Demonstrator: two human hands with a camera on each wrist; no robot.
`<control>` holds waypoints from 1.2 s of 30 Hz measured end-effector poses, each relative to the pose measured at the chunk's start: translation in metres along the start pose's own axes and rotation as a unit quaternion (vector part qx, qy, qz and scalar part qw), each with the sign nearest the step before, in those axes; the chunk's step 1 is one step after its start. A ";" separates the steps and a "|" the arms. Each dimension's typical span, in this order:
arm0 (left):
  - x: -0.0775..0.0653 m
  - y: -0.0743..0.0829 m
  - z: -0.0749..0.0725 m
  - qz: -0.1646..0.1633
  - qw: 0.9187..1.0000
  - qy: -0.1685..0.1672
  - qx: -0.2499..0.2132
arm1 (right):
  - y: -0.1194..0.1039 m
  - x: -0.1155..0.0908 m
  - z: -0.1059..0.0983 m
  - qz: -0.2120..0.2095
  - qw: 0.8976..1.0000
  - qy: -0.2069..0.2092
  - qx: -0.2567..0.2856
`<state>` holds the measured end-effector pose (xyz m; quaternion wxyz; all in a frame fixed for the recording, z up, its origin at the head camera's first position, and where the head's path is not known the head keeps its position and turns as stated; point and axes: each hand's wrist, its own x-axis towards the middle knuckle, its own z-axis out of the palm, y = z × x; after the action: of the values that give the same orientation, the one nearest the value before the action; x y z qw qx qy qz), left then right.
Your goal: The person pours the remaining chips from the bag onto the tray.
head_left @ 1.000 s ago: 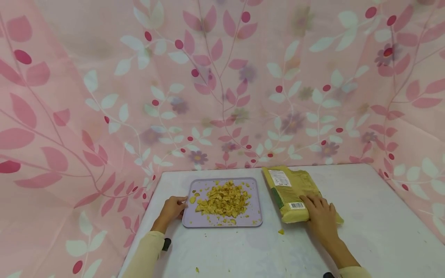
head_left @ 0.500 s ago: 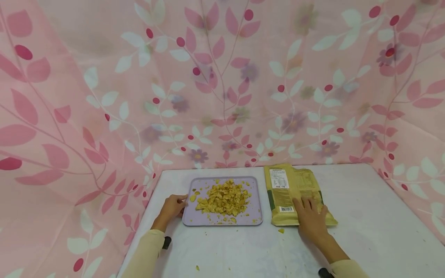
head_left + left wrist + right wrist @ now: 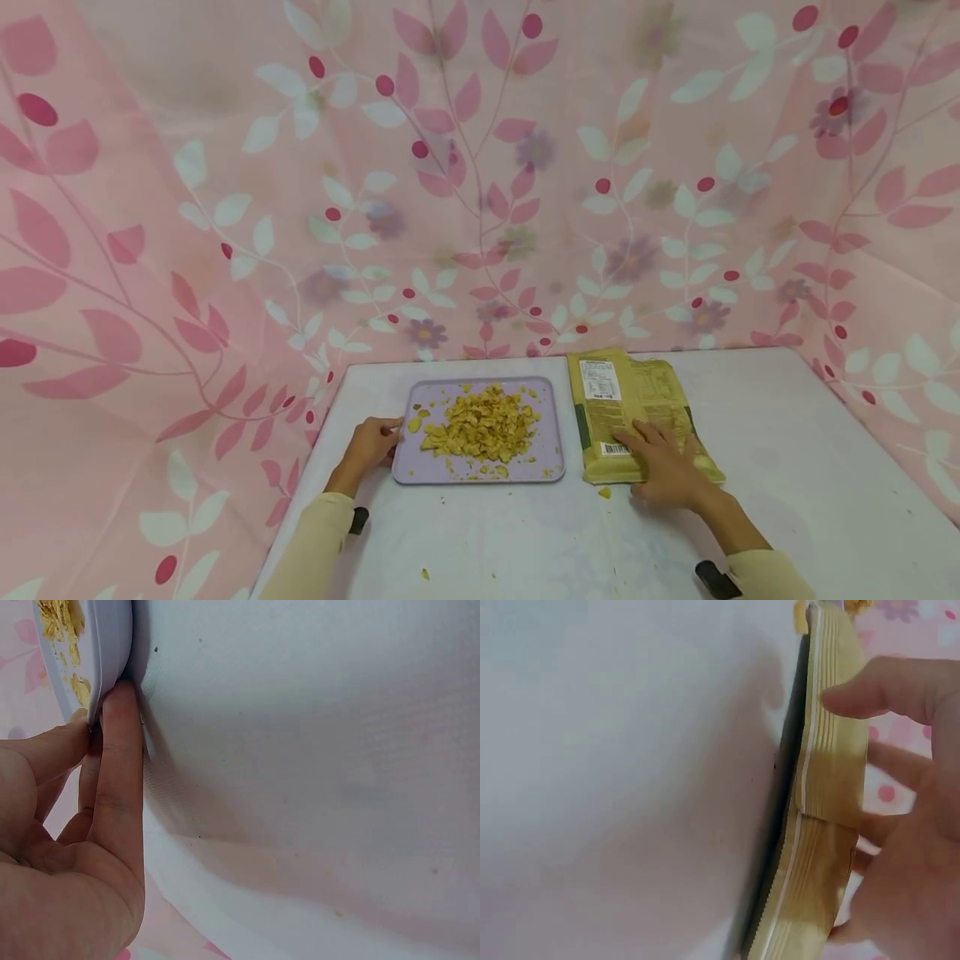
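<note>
My left hand (image 3: 371,443) pinches the left rim of a lilac rectangular tray (image 3: 549,454), which bears a heap of golden, cornflake-like flakes (image 3: 483,425). In the left wrist view, the thumb of that hand (image 3: 105,817) is at the upper rim of the tray (image 3: 112,645) and the fingers reach beneath it. To the tray's right lies a gold-green packaged bag (image 3: 633,392) with a white label and barcode. My right hand (image 3: 667,467) rests over its near end, fingers spread. From the right wrist, the thumb overlaps the bag's crimped end (image 3: 825,750).
Both things lie on a white-covered table (image 3: 525,542). A stray flake (image 3: 604,492) sits just in front of the bag, and small crumbs are scattered nearer the front. A pink floral curtain (image 3: 480,208) closes off the back and sides.
The bag has turned from a slant to nearly straight and shifted slightly left under my right hand. That hand has since moved a little toward the bag's near edge. My left hand keeps its place.
</note>
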<state>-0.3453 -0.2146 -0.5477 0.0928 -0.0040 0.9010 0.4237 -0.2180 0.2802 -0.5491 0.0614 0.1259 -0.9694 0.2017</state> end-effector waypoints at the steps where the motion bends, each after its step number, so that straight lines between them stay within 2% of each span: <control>1: 0.000 0.000 0.000 0.002 1.000 0.000 0.000 | -0.001 0.000 0.001 -0.020 1.000 0.010 0.014; 6: 0.000 -0.001 0.002 0.006 1.000 0.000 -0.005 | -0.006 0.002 0.006 -0.142 0.986 0.054 0.065; 8: 0.000 -0.001 0.002 0.008 1.000 0.001 -0.007 | -0.007 0.002 0.008 -0.172 0.981 0.060 0.067; 10: 0.001 0.000 0.003 0.008 1.000 0.002 -0.007 | -0.007 0.002 0.010 -0.181 0.980 0.051 0.059; 16: 0.000 0.000 0.004 0.006 1.000 0.002 -0.001 | -0.010 0.002 0.012 -0.155 0.987 0.013 0.030; 23: 0.000 -0.002 0.002 0.010 1.000 0.010 0.005 | -0.034 0.011 0.008 -0.120 0.991 0.005 0.052; 25: 0.000 -0.003 0.002 0.006 1.000 0.009 0.008 | -0.045 0.018 0.008 -0.115 0.991 0.016 0.065; 29: -0.001 -0.004 0.002 0.009 1.000 0.009 0.005 | -0.064 0.040 0.019 -0.147 0.981 0.094 0.085; 31: -0.001 -0.003 0.003 0.010 1.000 0.010 0.004 | -0.073 0.048 0.026 -0.143 0.979 0.110 0.091; 33: -0.001 -0.002 0.003 0.010 1.000 0.008 0.003 | -0.079 0.053 0.032 -0.130 0.982 0.107 0.088; 36: 0.001 -0.002 0.004 0.010 1.000 0.006 0.004 | -0.084 0.055 0.035 -0.093 0.990 0.068 0.083</control>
<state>-0.3453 -0.2128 -0.5522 0.0837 0.0027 0.9033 0.4207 -0.2504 0.1800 -0.5399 0.1352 0.2062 -0.9270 0.2827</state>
